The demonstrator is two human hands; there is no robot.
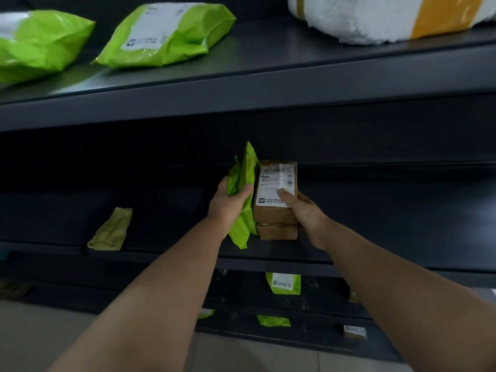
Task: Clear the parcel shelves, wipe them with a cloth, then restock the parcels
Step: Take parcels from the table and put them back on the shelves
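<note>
On the dark middle shelf (362,253), my left hand (226,204) grips a green mailer bag (245,183) that stands on edge. Beside it, my right hand (303,208) holds a brown cardboard box (276,183) with a white label, thumb on the label. That box rests on a second brown box (277,232). Bag and boxes touch each other. A yellow-green cloth (111,230) lies flat on the same shelf to the left.
The upper shelf (241,98) carries two green mailer bags (166,33) (40,44) and a white wrapped parcel (389,17) with yellow tape. Lower shelves hold a green bag (284,283), another green bag (273,320) and a small box (354,332). Tiled floor lies below.
</note>
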